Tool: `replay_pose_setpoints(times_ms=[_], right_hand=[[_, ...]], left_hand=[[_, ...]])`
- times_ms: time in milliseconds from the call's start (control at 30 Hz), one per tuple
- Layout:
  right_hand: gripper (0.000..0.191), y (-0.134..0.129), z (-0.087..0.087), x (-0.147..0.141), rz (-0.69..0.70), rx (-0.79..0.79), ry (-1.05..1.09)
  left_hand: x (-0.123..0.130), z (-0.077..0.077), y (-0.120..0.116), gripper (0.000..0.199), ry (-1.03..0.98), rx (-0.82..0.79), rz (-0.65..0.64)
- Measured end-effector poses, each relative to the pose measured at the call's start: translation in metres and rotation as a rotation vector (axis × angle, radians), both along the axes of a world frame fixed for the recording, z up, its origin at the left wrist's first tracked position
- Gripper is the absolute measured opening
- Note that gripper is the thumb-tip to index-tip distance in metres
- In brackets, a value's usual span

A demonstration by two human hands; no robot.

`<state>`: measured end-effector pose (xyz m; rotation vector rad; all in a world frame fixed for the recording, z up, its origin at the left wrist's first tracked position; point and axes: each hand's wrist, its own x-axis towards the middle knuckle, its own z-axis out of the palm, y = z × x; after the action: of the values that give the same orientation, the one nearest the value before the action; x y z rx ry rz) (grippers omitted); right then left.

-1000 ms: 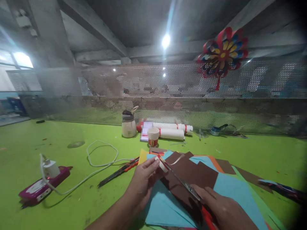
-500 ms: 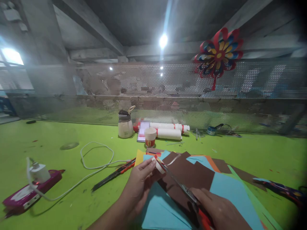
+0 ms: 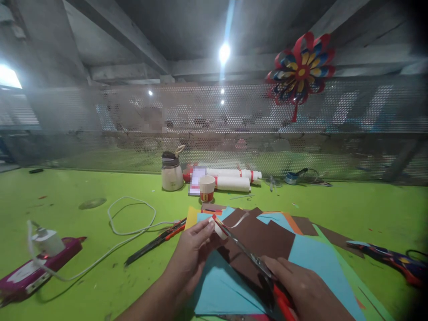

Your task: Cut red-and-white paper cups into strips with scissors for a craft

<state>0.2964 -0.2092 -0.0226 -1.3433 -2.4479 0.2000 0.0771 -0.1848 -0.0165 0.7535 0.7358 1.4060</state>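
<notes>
My left hand pinches a small curved white-and-red paper cup piece between thumb and fingers. In my right hand is a pair of scissors with red handles, its blades pointing up and left. The blade tips reach the cup piece near its red edge. From there a thin white strip curls off to the right. Beneath both hands lie stacked sheets of brown paper and light-blue paper. My fingers partly cover the cup piece.
Behind the sheets stand a paper cup, a phone, stacked white cups and a jar. A utility knife, a white cable and a purple power strip are left. A dark patterned tool lies right.
The whole view has shifted slightly, so things appear a little further left. Both hands keep their holds, and the scissors stay at the cup piece.
</notes>
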Motion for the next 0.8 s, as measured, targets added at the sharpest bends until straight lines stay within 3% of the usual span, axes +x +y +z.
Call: replay_pose_setpoints(times_ms=[267,567,800], right_hand=[[0.028,-0.001,-0.005,-0.002,-0.016,-0.025,-0.003],[0.038,0.002,0.009,0.000,0.059,-0.105,0.026],[0.042,0.003,0.005,-0.001,0.006,-0.099,-0.041]], left_hand=[[0.000,-0.003,0.000,0.029,0.003,-0.013,0.001],[-0.003,-0.005,0.003,0.032,0.095,0.061,0.028],[0.000,-0.002,0.002,0.032,0.144,0.063,0.040]])
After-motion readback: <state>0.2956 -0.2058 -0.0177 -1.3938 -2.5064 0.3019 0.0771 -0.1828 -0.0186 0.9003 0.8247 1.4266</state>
